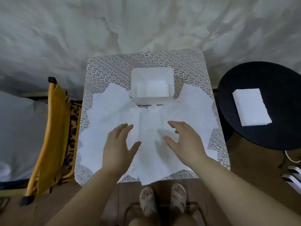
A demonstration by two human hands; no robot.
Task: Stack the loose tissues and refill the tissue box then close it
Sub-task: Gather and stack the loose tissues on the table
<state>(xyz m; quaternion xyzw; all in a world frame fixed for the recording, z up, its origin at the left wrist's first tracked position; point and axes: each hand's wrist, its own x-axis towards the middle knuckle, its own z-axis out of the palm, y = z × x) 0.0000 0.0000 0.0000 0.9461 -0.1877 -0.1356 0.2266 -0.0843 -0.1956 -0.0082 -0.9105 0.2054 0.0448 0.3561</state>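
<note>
Both hands — left hand (119, 144), right hand (184, 141) — hover spread and empty over the loose tissues (149, 128) on the counter (104, 66). Gathering looks barely begun — next, square them into a stack for the open tissue box (152, 74) beyond.

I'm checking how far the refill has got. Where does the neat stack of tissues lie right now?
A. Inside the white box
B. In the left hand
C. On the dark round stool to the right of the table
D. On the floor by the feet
C: the neat stack of tissues lies on the dark round stool, apart from the table and its open white box.
</note>
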